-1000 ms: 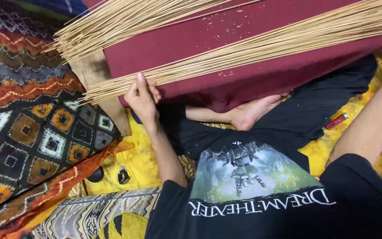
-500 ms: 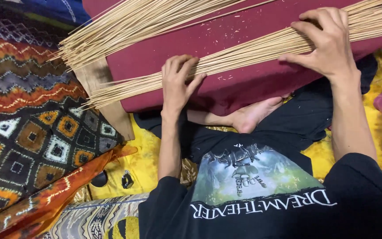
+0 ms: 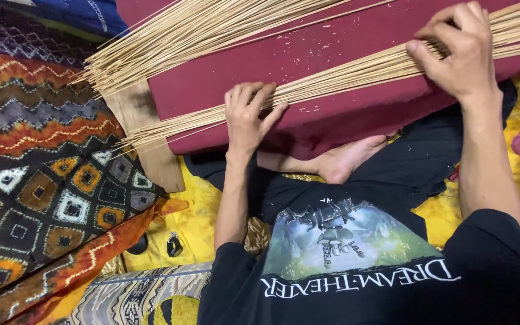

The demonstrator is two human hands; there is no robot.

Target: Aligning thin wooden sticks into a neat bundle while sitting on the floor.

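Observation:
A near bundle of thin pale sticks [image 3: 344, 75] lies slanted across a maroon cloth-covered board [image 3: 332, 42] on my lap. My left hand [image 3: 247, 117] rests flat on this bundle near its left part, fingers spread over the sticks. My right hand [image 3: 455, 51] sits farther right on the same bundle, its fingers curled around the sticks. A second, thicker bundle of sticks [image 3: 182, 36] lies along the board's far edge, its ends fanning out at the left.
A wooden plank [image 3: 145, 138] sticks out under the board's left end. Patterned batik cloths [image 3: 37, 180] cover the floor at the left, with yellow cloth [image 3: 194, 222] beneath my legs. My bare foot [image 3: 347, 159] shows below the board.
My left hand moved from the bundle's left tips up and right onto the sticks. My right hand came in from the right edge and curled its fingers on the bundle.

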